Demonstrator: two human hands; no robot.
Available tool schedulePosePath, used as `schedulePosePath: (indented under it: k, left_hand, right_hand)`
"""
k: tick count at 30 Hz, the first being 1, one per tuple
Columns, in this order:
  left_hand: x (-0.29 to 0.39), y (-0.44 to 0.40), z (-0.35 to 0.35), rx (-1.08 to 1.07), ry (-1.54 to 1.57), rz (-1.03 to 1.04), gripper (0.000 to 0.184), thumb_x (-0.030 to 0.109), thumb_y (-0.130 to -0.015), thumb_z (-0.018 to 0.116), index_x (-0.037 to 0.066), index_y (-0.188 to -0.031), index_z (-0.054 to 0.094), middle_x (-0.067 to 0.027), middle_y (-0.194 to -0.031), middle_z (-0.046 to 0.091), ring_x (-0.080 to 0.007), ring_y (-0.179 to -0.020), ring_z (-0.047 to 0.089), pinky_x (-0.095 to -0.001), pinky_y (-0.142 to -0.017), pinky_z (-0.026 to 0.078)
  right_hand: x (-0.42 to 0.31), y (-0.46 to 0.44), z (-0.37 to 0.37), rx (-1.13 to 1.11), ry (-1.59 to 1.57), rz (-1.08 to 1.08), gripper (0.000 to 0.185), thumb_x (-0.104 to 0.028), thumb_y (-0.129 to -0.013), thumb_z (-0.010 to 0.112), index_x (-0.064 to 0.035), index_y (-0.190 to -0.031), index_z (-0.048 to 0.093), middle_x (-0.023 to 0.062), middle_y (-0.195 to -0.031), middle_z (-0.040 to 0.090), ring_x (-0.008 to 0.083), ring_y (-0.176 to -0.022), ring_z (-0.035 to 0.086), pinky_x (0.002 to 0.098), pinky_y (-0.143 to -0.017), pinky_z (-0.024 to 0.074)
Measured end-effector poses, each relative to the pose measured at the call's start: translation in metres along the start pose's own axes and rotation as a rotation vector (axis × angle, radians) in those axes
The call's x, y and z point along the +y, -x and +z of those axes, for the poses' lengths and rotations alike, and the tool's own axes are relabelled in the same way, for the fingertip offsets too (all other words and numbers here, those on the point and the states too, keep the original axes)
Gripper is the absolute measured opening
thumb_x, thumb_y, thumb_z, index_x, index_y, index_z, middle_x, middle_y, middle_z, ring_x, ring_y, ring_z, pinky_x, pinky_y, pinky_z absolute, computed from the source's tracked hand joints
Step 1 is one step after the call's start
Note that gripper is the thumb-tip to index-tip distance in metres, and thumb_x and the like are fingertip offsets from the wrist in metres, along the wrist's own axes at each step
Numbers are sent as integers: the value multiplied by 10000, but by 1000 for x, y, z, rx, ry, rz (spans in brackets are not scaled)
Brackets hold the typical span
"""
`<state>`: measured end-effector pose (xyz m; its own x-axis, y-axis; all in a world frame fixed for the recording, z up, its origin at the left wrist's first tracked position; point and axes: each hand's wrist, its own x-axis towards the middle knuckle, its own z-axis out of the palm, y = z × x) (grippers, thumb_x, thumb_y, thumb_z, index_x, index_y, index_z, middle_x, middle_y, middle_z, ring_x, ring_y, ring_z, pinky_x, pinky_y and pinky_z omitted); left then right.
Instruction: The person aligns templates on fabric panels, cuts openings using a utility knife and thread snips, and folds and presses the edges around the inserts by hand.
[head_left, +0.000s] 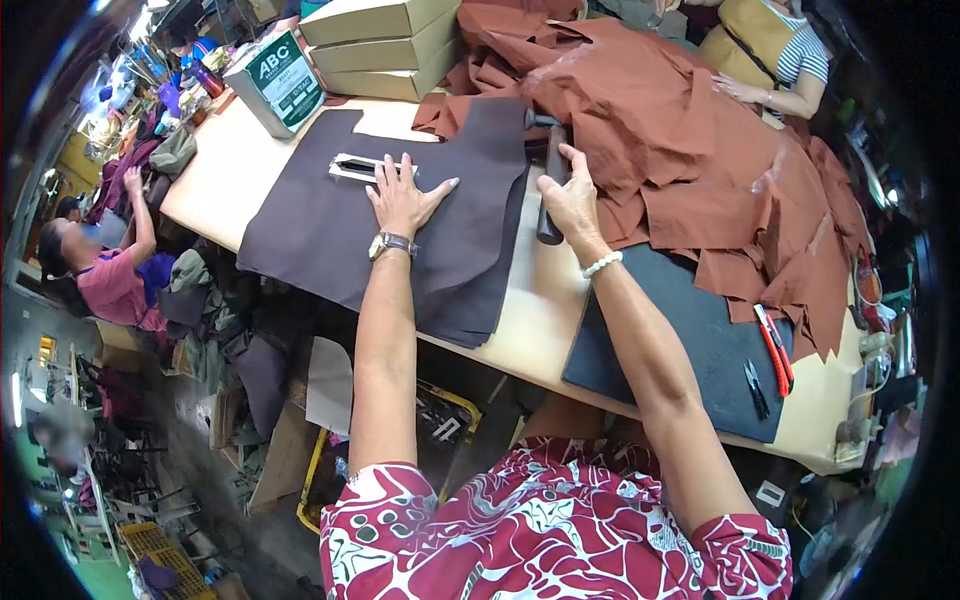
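My left hand (402,205) lies with its fingers spread on a stack of dark brown sheets (320,215). Its fingertips touch the right end of a pale rectangular frame (345,168) with a dark slot, which looks like a cutting die. My right hand (572,205) grips a hammer (552,215) by its dark handle. The hammer's head points toward the far side, beside the right edge of the dark stack. Rust-brown sheets (640,110) lie heaped just beyond my right hand.
A dark mat (650,350) carries a red utility knife (772,350) and thread snips (756,388). An ABC tin (278,85) and stacked cardboard boxes (380,50) stand at the back of the table (215,195). One person (760,60) works far right; another (125,270) sits left.
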<state>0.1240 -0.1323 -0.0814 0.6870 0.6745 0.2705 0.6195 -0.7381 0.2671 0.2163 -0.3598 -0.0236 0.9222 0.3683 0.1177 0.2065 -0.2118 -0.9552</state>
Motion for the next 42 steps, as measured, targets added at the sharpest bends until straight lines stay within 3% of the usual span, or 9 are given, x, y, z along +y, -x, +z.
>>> schedulePosePath:
  k: [4, 11, 18, 23, 27, 32, 34, 38, 42]
  left_hand:
    - [0, -1, 1, -2, -31, 0, 995, 739, -692, 555, 100, -1415, 315, -181, -1478, 237, -346, -1376, 191, -557, -1078, 183]
    - [-11, -5, 11, -10, -63, 39, 938, 715, -731, 524, 120, -1422, 302, -171, -1485, 227, -345, -1378, 184, -567, -1069, 187]
    - [-9, -5, 17, 55, -81, 48, 824, 668, -820, 444, 91, -1401, 351, -184, -1460, 281, -351, -1361, 232, -560, -1065, 208]
    - [-11, -8, 16, 46, -92, 41, 762, 626, -860, 406, 99, -1406, 344, -177, -1465, 280, -353, -1357, 242, -552, -1063, 215]
    - [-6, -4, 9, 232, -218, 157, 723, 578, -876, 426, 67, -1384, 374, -185, -1424, 355, -354, -1315, 327, -492, -1045, 281]
    - [-25, -20, 17, 487, -431, 667, 470, 340, -926, 481, 23, -1274, 506, -151, -1278, 531, -307, -1183, 487, -395, -1014, 357]
    - [-10, -12, 10, 443, -716, 600, 503, 336, -922, 489, 51, -1334, 441, -140, -1336, 479, -305, -1203, 468, -389, -1012, 361]
    - [37, -7, -3, 417, -180, 593, 577, 347, -912, 512, 3, -1357, 380, -210, -1333, 450, -357, -1236, 414, -433, -1019, 353]
    - [134, 71, -22, -2, 244, 714, 685, 386, -885, 579, -44, -1362, 340, -220, -1409, 358, -331, -1316, 325, -404, -1095, 246]
  right_hand:
    - [-7, 13, 12, 39, -176, -288, 534, -154, -705, 613, -61, -1220, 506, 189, -1007, 637, 230, -845, 638, 333, -787, 493]
    - [-23, 52, 71, -226, -210, -56, 549, -191, -758, 582, -12, -1266, 478, 238, -1197, 567, 325, -1127, 553, 348, -972, 414]
    - [-12, 30, 78, -186, 220, 122, 678, -265, -788, 564, -29, -1376, 324, 269, -1267, 430, 447, -1088, 511, 440, -946, 419]
    - [3, 72, 71, -295, 667, -299, 734, -412, -809, 575, 85, -1314, 384, 275, -1404, 302, 425, -1316, 234, 577, -1052, 182]
    - [10, 166, 20, -496, 760, -674, 540, -381, -747, 606, 56, -1064, 619, 222, -1299, 441, 407, -1286, 291, 538, -1031, 248]
    - [46, 225, -93, 36, 512, -870, 402, -230, -740, 657, -26, -1079, 589, 187, -1285, 450, 356, -1268, 379, 510, -1035, 303]
    - [54, 247, -167, 273, 555, -699, 434, -206, -739, 666, -55, -1130, 554, 158, -1243, 480, 352, -1206, 435, 511, -1000, 333]
    - [91, 313, -292, 730, 888, -214, 366, -157, -758, 644, -30, -1092, 564, 160, -1145, 511, 347, -1109, 480, 444, -950, 388]
    - [156, 392, -368, 921, 968, 209, 273, -133, -802, 602, 6, -1037, 597, 156, -1101, 544, 327, -1065, 516, 433, -941, 399]
